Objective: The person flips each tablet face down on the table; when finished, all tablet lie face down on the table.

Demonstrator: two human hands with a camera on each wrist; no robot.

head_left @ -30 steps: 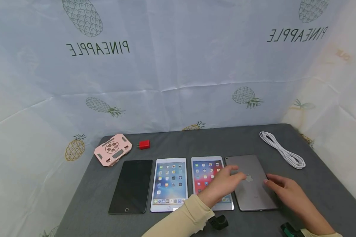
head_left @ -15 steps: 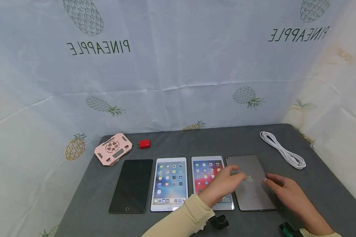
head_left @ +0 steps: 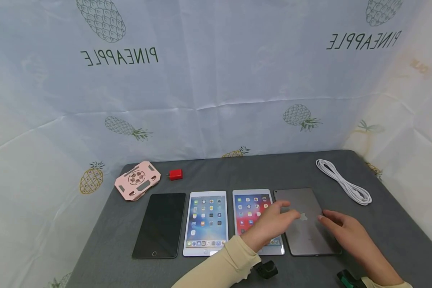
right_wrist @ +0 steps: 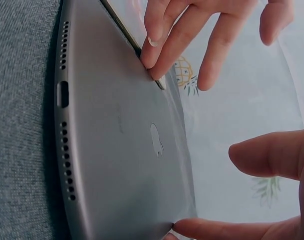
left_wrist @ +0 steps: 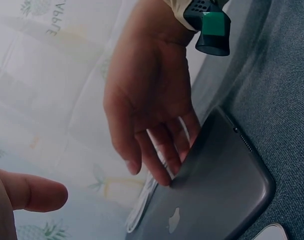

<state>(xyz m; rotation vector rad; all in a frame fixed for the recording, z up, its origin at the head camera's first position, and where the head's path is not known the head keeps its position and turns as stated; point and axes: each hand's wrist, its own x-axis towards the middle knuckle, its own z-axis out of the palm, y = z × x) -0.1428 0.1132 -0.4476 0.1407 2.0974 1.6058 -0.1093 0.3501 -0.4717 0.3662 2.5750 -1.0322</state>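
Note:
A grey tablet [head_left: 307,240] lies face down on the cloth, its apple logo upward. My left hand [head_left: 270,224] reaches over the white tablet with the red and blue screen [head_left: 250,200]. In the right wrist view, the left hand's straight fingertips [right_wrist: 154,72] touch the grey tablet's left edge, with the thumb raised. At the opposite edge is my right hand [head_left: 349,232], its fingers extended and fingertips [left_wrist: 164,180] right at the edge, the thumb held apart. Neither hand curls round the tablet.
Another white tablet [head_left: 205,224] and a black tablet [head_left: 160,226] lie to the left in the row. Behind them are a pink case [head_left: 137,181] and a red charger plug [head_left: 175,175]. A coiled white cable [head_left: 343,182] lies at the back right, before a pineapple-print curtain [head_left: 209,80].
My right hand has shifted very slightly left at the grey tablet's edge. The left hand and the other things stay where they were.

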